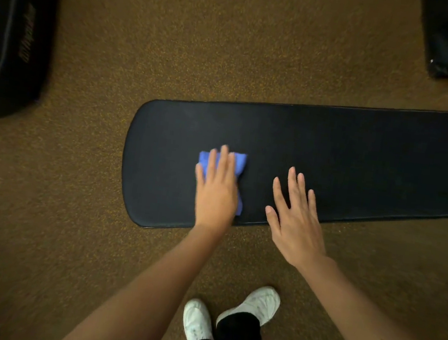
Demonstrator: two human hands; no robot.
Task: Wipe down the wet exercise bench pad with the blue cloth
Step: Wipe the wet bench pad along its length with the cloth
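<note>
While the left hand (216,190) lies flat with its fingers stretched out, its grip is spread wide rather than curled, pressing the blue cloth (236,163) down onto the black bench pad (359,164). Cloth shows past the fingertips at 12 o'clock and along the hand's 3 o'clock side. It sits near the pad's rounded end, which lies toward 9 o'clock. The right hand (294,221) is just beside it at 3 o'clock, its grip also wide, fingers splayed and holding nothing; whether the palm touches the tabletop or hovers, I cannot tell. From there the pad runs bare toward 3 o'clock and out of view. Its near edge passes under both wrists. Brown speckled floor (177,37) surrounds it, with white shoes (227,314) at 6 o'clock and dark equipment (14,31) at 10 o'clock.
</note>
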